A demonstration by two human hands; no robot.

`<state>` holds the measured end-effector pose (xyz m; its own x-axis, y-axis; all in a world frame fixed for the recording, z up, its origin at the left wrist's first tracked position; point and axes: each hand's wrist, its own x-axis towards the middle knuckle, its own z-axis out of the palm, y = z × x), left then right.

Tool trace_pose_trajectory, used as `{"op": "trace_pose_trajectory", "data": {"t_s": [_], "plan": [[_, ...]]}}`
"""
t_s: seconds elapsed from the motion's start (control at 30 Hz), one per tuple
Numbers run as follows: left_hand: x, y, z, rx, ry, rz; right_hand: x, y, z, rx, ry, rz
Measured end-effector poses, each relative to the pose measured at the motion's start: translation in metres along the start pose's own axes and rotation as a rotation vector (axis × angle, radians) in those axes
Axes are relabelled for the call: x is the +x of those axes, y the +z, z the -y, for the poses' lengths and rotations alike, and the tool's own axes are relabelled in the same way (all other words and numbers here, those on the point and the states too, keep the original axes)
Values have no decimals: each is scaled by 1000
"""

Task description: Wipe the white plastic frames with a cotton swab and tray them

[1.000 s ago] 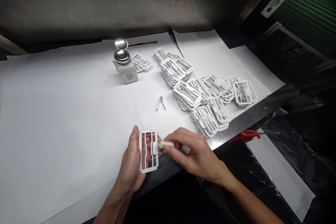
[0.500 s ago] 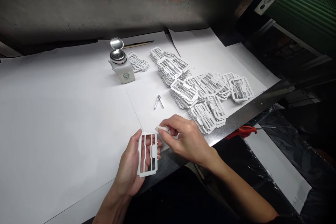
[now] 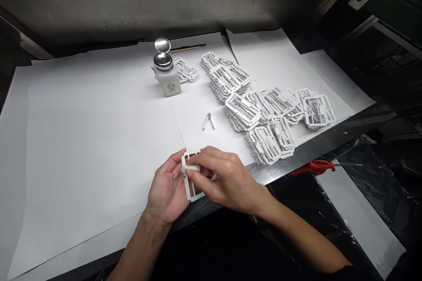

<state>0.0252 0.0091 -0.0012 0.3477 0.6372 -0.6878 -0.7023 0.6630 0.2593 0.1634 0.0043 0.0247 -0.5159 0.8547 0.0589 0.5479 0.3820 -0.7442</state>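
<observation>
My left hand (image 3: pixel 169 189) holds a white slotted plastic frame (image 3: pixel 188 189) by its edges, just over the table's front edge. My right hand (image 3: pixel 227 180) pinches a small white wad (image 3: pixel 191 168), perhaps cloth or cotton, between thumb and fingers. That wad lies against the upper left part of the frame, and my right fingers hide much of the frame's right side. Beyond my hands, a small nail clipper (image 3: pixel 209 122) rests on the white paper. Stacks of similar white frames (image 3: pixel 242 112) stand to its right.
A pump bottle (image 3: pixel 169 81) with its metal lid raised stands at the back, a few frames (image 3: pixel 186 70) behind it. A dark, thin blade-like tool (image 3: pixel 187 48) lies farther back. An orange-handled tool (image 3: pixel 314 167) sits off the right front edge, beside black plastic sheeting (image 3: pixel 379 184).
My right hand has moved left, bringing the white wad from beside the frame onto it. The frame has turned a little, and the camera's view has shifted left.
</observation>
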Motion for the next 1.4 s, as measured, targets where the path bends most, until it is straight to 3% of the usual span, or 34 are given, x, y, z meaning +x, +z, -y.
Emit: {"op": "trace_pose_trajectory", "data": {"t_s": [0.13, 0.2, 0.33, 0.53, 0.63, 0.73, 0.9, 1.0, 1.23, 1.4], "plan": [[3, 0, -7, 2, 48, 41, -11, -1, -2, -97, -99, 168], [3, -2, -11, 11, 56, 71, -21, -7, -7, -152, -63, 221], [3, -4, -15, 17, 75, 77, -35, -13, -12, -153, 99, 67], [6, 0, -10, 16, 85, 74, -34, 1, -11, -72, 71, 1], [6, 0, -9, 54, 84, 52, -34, -1, -17, -82, 163, -140], [6, 0, -9, 65, 72, 57, -34, -6, -19, 94, 237, -209], [9, 1, -9, 52, 55, 63, -29, 2, -15, 488, 364, -142], [9, 0, -8, 41, 44, 47, -27, 11, -13, 627, 369, -152], [8, 2, -6, 27, 44, 85, -27, 21, -12, 459, 276, -254], [5, 1, -8, 38, 44, 98, -24, 13, -16, 383, 256, -337]]}}
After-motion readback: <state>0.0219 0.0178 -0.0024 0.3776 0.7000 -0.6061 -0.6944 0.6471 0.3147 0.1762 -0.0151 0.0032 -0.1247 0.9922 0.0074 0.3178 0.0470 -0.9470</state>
